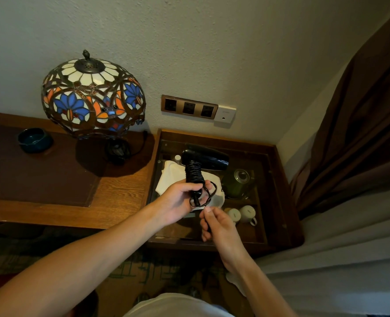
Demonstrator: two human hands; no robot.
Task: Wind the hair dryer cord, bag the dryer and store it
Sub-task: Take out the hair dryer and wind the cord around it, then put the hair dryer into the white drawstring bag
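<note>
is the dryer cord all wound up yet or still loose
Mostly wound: the cord coils tightly around the dryer handle held by the left hand, but a last loop hangs loose toward the right hand.

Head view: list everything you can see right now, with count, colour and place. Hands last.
hair dryer: one, black, held over the glass-topped cabinet
cord: one, black, mostly wound round the dryer handle, loose loop at the bottom
cloth: one, white, under the dryer
lamp: one, stained glass, on the desk
bowl: one, teal, desk left
sockets: three, bronze plate, wall
kettle: one, green, under the glass
cups: two, white, near the kettle
curtain: one, brown, right
left hand: grips the handle
right hand: pinches the cord end
</note>
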